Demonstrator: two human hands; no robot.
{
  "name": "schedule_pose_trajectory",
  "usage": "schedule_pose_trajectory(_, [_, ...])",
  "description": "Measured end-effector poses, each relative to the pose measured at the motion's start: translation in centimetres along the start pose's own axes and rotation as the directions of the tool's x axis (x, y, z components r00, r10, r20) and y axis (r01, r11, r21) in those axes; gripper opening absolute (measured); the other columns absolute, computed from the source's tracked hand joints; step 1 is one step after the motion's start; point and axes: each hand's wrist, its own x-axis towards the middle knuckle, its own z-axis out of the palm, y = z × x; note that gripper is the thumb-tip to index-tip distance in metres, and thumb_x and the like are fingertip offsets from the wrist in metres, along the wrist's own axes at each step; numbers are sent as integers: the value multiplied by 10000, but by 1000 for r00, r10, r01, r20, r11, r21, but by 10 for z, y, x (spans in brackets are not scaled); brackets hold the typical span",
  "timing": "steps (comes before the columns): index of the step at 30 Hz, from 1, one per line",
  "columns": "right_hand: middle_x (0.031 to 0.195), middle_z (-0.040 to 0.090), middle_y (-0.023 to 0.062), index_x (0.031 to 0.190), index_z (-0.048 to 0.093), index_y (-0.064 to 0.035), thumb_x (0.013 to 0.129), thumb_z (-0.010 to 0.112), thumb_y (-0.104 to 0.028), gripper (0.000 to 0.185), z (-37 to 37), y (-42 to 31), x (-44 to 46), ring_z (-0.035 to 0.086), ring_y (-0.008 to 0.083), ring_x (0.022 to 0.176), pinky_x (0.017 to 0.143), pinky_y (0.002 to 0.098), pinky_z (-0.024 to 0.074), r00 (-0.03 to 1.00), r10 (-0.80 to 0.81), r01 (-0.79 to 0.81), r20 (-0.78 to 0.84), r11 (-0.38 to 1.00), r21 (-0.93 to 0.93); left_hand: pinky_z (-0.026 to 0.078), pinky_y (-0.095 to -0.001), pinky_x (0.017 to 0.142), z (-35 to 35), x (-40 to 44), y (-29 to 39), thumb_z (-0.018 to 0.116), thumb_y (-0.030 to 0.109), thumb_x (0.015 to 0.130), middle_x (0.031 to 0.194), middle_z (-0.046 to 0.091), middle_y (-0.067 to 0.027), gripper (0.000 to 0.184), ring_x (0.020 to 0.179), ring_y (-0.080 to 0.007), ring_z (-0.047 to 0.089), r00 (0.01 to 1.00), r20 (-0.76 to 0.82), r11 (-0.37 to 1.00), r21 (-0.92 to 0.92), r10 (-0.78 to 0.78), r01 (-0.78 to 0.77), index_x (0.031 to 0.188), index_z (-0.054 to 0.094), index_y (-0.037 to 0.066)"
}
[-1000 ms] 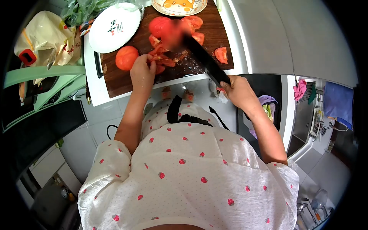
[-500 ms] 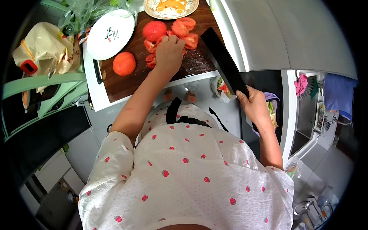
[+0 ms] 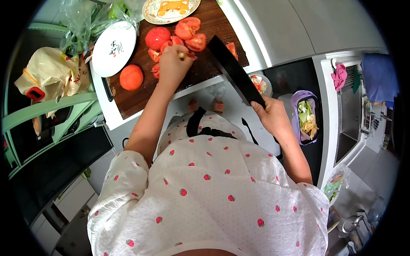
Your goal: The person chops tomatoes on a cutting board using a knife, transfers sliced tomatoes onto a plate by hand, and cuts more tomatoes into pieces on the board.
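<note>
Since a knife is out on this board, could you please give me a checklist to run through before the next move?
1. Right hand closed on the knife: ok.
2. Left hand apart from the knife: ok, a gap shows.
3. Left hand clear of scraps: not ok, a small pale-green piece shows at it.
4. Round tomato clear of the knife: ok, it sits at the board's left.
5. Tomato wedge untouched by the knife: cannot tell, partly hidden.
</note>
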Motion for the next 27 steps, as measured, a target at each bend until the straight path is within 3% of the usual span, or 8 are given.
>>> schedule_pose_trajectory(1, [650, 553, 256, 863, 603, 28, 853, 625, -182, 211, 0, 0, 0, 568, 433, 663, 591, 442, 441, 1000, -7, 7, 4, 1000, 5, 497, -360, 579, -11, 4, 9, 577, 30, 790, 826, 608, -128, 100, 664, -255, 600, 948, 104, 919, -235, -301, 317, 889, 574, 38])
schedule_pose_trajectory(3, [647, 554, 252, 862, 605, 25, 854, 621, -181, 207, 1, 0, 0, 573, 426, 657, 587, 443, 438, 1000, -24, 23, 14, 1000, 10, 496, -327, 575, -35, 12, 26, 532, 20, 819, 812, 621, -93, 97, 653, -208, 598, 582, 464, 344, -500, -668, 794, 907, 573, 34])
schedule_pose_trajectory(6, [640, 557, 242, 868, 614, 18, 851, 622, -173, 192, -3, 1, -4, 575, 422, 652, 587, 440, 442, 998, -58, 59, 6, 997, -43, 501, -288, 648, -40, 3, 11, 498, 24, 847, 857, 610, -52, 129, 729, -158, 606, 595, 603, 131, -636, -532, 761, 952, 571, 36])
schedule_pose_trajectory(9, [636, 557, 234, 879, 627, 5, 843, 629, -164, 173, -14, 4, -20, 569, 422, 648, 587, 442, 445, 999, -29, 27, -46, 998, -53, 499, -276, 707, -44, -10, 36, 485, 10, 839, 898, 612, -63, 185, 800, -166, 618, 579, 642, 116, -614, -503, 781, 1005, 566, 17])
schedule_pose_trajectory(13, [632, 550, 230, 887, 637, -13, 838, 632, -157, 152, -43, 18, -54, 572, 411, 651, 586, 443, 442, 992, 45, -57, -120, 994, -93, 495, -263, 746, -28, -32, 51, 504, -12, 839, 999, 612, -68, 221, 906, -166, 625, 590, 705, 461, -404, -393, 790, 1047, 576, 9])
schedule_pose_trajectory(17, [642, 543, 241, 872, 621, 6, 828, 637, -154, 166, -64, 31, -93, 558, 419, 642, 581, 450, 439, 958, 173, -208, -230, 968, -140, 505, -275, 765, 13, -43, 70, 509, -5, 845, 1000, 610, -72, 255, 886, -161, 621, 520, 813, 577, -299, -263, 760, 1086, 592, 2])
schedule_pose_trajectory(22, [650, 529, 265, 843, 589, 52, 826, 638, -156, 214, -75, 51, -133, 540, 443, 640, 551, 430, 429, 903, 268, -347, -336, 916, -203, 443, -304, 925, 96, -30, 136, 521, 100, 888, 1157, 581, -119, 407, 1065, -206, 562, 525, 851, 368, -480, -26, 796, 1285, 478, 18])
schedule_pose_trajectory(27, [573, 478, 231, 867, 584, 72, 864, 627, -129, 206, -76, 46, -143, 399, 312, 467, 494, 375, 394, 905, 255, -302, -339, 949, -92, 436, -372, 943, 125, -37, 153, 513, 53, 838, 1156, 578, -179, 400, 1089, -344, 549, 922, 352, 778, -620, 158, 104, 1238, 514, 43])
